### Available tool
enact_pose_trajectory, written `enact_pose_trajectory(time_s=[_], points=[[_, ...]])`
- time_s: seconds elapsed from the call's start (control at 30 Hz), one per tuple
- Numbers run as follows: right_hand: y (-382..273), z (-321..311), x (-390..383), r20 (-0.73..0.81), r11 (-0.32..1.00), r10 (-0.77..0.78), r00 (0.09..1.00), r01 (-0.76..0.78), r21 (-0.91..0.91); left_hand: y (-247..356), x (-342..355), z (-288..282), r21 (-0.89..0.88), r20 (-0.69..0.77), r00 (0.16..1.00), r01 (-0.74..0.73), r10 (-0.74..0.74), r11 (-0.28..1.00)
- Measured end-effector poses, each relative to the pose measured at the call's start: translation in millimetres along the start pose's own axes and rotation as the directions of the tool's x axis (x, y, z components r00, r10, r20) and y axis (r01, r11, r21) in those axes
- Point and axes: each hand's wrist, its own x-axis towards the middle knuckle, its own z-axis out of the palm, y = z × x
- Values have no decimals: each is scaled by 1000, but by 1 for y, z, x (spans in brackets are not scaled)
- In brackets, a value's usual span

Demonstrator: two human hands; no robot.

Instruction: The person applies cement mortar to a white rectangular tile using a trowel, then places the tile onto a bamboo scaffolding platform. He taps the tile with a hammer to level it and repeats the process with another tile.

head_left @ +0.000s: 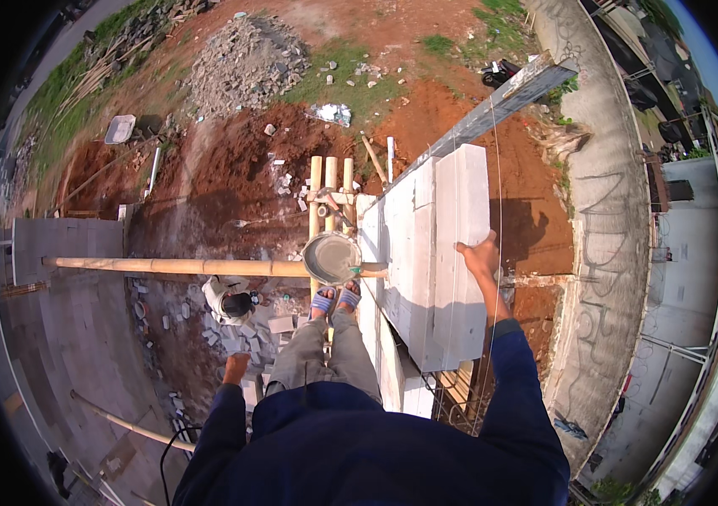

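Note:
My right hand grips the outer edge of a large white lightweight concrete block on top of the block wall. Its thumb lies over the block's top; the other fingers are partly hidden along the outer side. Low at my left side, my left hand is curled closed, and whatever it might hold is hidden. Just beyond my sandalled feet stands a round bucket of grey mortar. A small green handle shows at its right rim.
A taut string runs along the wall's outer side. Bamboo poles form the scaffold, with one long pole reaching left. Another person is far below among scattered blocks. A concrete boundary wall stands at right.

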Motion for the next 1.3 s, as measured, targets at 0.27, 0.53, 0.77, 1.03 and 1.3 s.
enact_pose_trajectory(time_s=[0.27, 0.53, 0.77, 1.03, 1.3], points=[[-26, 1, -12, 42, 1000, 23, 999, -23, -10, -14, 8, -10, -97, 89, 991, -93, 102, 991], [-28, 7, -9, -1, 999, -15, 1000, 15, -35, -11, 5, -8, 70, 133, 942, -318, 307, 946], [-25, -1, -7, -24, 998, 12, 1000, -13, -69, 4, 1, 29, -42, 59, 998, -31, 34, 999], [-33, 3, -10, -43, 1000, 20, 999, -21, -22, -3, 17, 23, 61, 82, 988, -137, 131, 989], [-33, 14, -2, -71, 1000, -5, 997, 6, 9, -1, 27, 4, 524, 246, 698, -679, 672, 514]])
